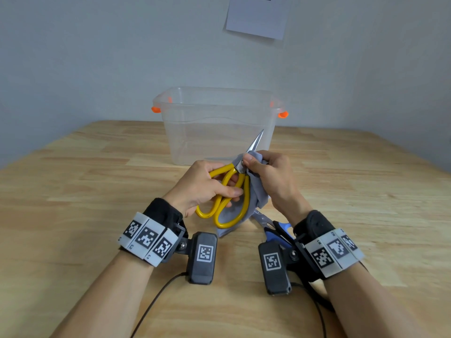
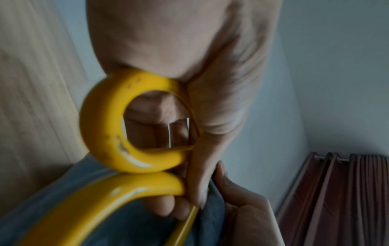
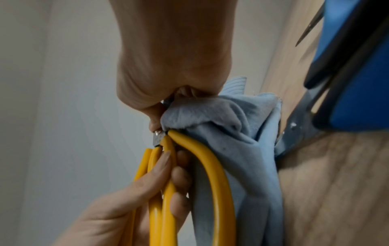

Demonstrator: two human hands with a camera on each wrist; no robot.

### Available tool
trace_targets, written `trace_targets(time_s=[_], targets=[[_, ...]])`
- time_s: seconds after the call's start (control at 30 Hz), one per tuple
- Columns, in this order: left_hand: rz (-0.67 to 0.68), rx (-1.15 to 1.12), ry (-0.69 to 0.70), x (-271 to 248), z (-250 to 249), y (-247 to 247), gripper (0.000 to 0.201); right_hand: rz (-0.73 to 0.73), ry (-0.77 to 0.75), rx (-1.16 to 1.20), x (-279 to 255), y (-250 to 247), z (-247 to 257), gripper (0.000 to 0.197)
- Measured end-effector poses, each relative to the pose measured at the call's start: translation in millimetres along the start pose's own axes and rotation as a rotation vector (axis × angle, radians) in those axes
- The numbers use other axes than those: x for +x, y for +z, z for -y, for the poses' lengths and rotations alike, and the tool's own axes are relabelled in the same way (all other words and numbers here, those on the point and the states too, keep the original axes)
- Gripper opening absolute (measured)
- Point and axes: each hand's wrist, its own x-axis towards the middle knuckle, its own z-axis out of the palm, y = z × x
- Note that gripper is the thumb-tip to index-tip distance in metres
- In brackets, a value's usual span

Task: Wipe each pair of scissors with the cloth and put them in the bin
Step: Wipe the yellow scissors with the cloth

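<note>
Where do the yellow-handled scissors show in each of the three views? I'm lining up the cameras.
Head: yellow-handled scissors at centre, blades pointing up toward the bin.
Left wrist: only the handle loops, centre-left.
Right wrist: handles at bottom centre.
Shared landmark: the cloth beside the handles, seen in all three.

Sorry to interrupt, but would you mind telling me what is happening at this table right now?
A person is cleaning scissors. Their left hand grips the yellow scissors by the handles, blades pointing up and away towards the clear bin. Their right hand pinches the grey-blue cloth around the blades near the pivot. A second pair, the blue-handled scissors, lies on the wooden table under the right wrist. No scissors show in the bin yet.
</note>
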Motion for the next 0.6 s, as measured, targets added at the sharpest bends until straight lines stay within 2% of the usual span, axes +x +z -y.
trace_targets(time_s=[0.27,0.6], targets=[[0.019,-0.006,0.006,-0.6,-0.8,0.7,0.022,-0.09,-0.093,-0.016,-0.2,3.2,-0.8,0.034],[0.036,0.007,0.002,-1.2,-0.1,1.1,0.023,-0.174,-0.053,0.0,0.4,4.5,-1.3,0.031]])
